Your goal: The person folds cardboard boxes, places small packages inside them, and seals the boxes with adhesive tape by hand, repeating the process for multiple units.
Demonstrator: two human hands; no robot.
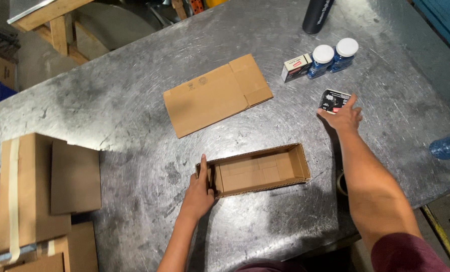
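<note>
Left hand (198, 194) clamped on the near end of the open brown cardboard box (257, 170) on the scratched metal worktop (134, 126), right hand (343, 117) spread open beyond it, touching a small black packet (333, 100); risk: light box skidding under one-handed hold.

Cardboard: one open box (257, 174), one flattened box blank (217, 94), and a stack of boxes (28, 201) at the left edge, number uncertain. Containers: two blue white-capped jars (322, 61) (344, 54), one black bottle (317, 15), one blue plastic bottle (449, 146). Small items: one white carton (295, 67), one round black tin (333, 100); hands, two (199, 194) (343, 118).
</note>
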